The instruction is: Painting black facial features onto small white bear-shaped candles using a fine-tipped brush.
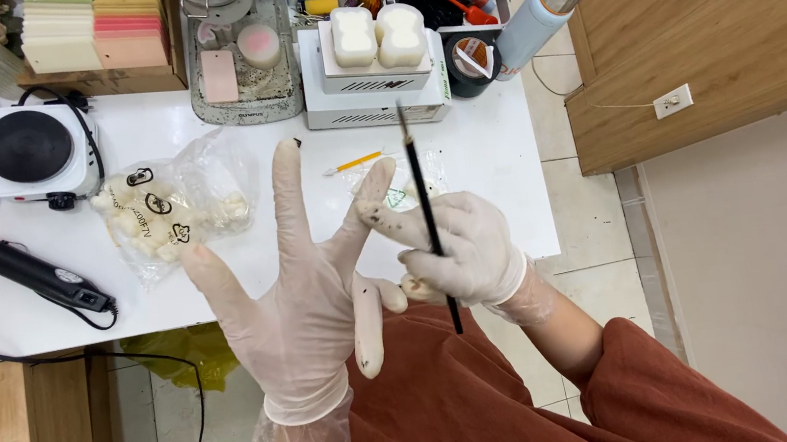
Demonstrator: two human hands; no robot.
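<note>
Left hand: I saw my left hand [299, 301] gloved and raised over the worktop [209, 163] edge, fingers spread wide, thumb out, holding nothing; dark specks marked the glove tips.
Right hand: my right hand [451, 249], also gloved, pinched a thin black brush [425, 203] about mid-shaft, between thumb and fingers, just beside the left hand's ring finger.
Brush: it stood nearly upright in that grip, upper end well above the hand over the worktop, lower end below it toward my rust-brown lap. I could not tell which end carried the bristles.
Small piece: something pale [416, 288] showed under the right hand, tucked by the palm; too hidden for me to name.
Handling: I judged the brush light, stiff and narrow, apt to roll or slip in smooth gloves; a pencil-style pinch nearer the working end would steady it.
Beyond the left hand: a clear bag [170, 212] of pale lumps lay on the worktop; further left sat a black heat tool [29, 272] and a small hotplate [32, 149].
Beyond the right hand: a white moulding box [376, 70] with two pale blocks on top, and a yellow stick [355, 163] nearer.
</note>
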